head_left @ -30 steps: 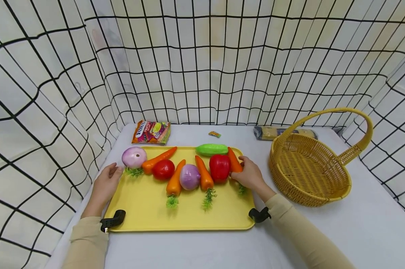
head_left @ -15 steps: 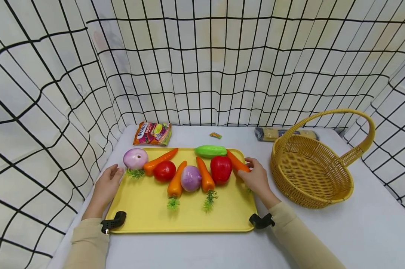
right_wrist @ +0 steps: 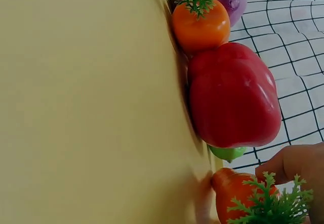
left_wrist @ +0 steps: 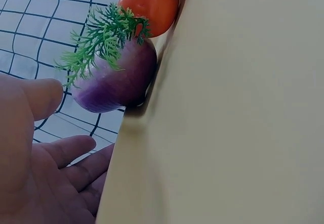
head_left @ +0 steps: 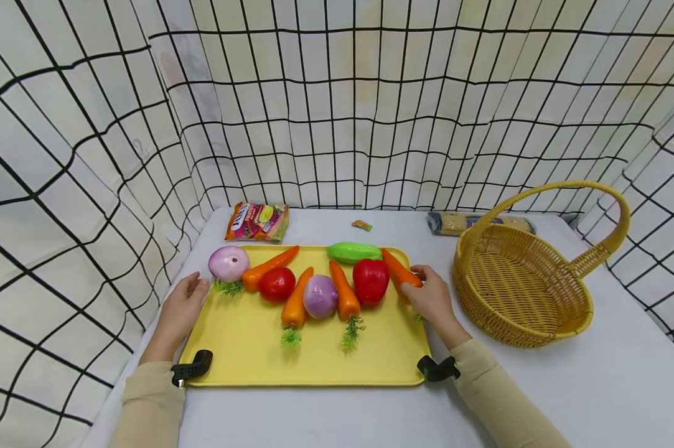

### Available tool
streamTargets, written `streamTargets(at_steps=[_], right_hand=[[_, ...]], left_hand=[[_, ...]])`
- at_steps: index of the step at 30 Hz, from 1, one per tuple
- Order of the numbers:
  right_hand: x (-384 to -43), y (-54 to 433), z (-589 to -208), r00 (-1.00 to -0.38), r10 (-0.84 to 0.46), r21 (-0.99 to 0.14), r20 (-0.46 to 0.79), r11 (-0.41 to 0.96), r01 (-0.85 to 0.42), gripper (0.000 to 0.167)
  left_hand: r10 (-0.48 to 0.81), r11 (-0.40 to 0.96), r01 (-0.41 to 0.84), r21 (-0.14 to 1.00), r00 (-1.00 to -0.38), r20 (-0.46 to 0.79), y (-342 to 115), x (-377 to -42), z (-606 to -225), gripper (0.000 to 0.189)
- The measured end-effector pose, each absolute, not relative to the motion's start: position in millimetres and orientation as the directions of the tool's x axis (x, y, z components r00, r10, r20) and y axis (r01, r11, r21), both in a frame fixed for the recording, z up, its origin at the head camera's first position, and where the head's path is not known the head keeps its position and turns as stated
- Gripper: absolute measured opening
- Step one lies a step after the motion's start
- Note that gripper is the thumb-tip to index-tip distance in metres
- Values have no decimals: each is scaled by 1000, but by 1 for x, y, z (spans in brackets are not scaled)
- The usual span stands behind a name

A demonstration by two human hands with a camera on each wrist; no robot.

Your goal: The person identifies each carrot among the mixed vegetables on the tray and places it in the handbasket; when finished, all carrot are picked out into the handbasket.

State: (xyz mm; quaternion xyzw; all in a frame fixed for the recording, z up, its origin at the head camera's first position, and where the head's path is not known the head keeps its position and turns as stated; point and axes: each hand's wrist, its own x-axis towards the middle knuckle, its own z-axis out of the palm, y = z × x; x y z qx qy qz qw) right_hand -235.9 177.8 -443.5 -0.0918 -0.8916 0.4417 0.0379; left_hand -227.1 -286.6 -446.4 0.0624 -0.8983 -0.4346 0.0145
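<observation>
My right hand holds a carrot between thumb and fingers at the right edge of a yellow tray. In the right wrist view, the carrot's leafy top partly covers the fingers. To its left lies a red bell pepper, with a green cucumber behind. At the tray's left edge rests my left hand, fingers relaxed and holding nothing. Nearest to it is a purple onion at the tray's back left corner, seen beyond the thumb in the left wrist view.
Across the tray also lie more carrots, a tomato and a second onion. Behind stand a FOX'S candy bag, a small wrapped candy and a pasta pack. A wicker basket stands at the right; black-lined curtains surround the table.
My right hand has shifted the carrot's near end a little to the right, away from the pepper, so it lies more slanted. The left hand stays at the tray's left edge.
</observation>
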Motion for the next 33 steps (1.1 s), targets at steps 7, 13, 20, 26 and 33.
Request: streamTargets(at_steps=[7, 13, 20, 26, 33], right_hand=[[-233, 182, -447, -969, 248, -832, 5, 539, 133, 47], [-219, 184, -445, -936, 316, -896, 153, 445, 4, 38], [-199, 201, -435, -874, 260, -861, 409, 426, -276, 34], [-191, 225, -424, -879, 237, -867, 413, 397, -300, 34], [-188, 252, -407, -877, 261, -896, 403, 309, -320, 27]], left_hand=[[-106, 640, -90, 763, -994, -29, -287, -229, -445, 73], [-118, 634, -111, 766, -992, -46, -288, -227, -446, 73], [-154, 634, -112, 766, -988, -16, -286, -227, -447, 66], [-168, 606, -100, 789, -986, 3, -284, -227, -453, 54], [-170, 648, -101, 755, -985, 14, -284, -228, -450, 47]])
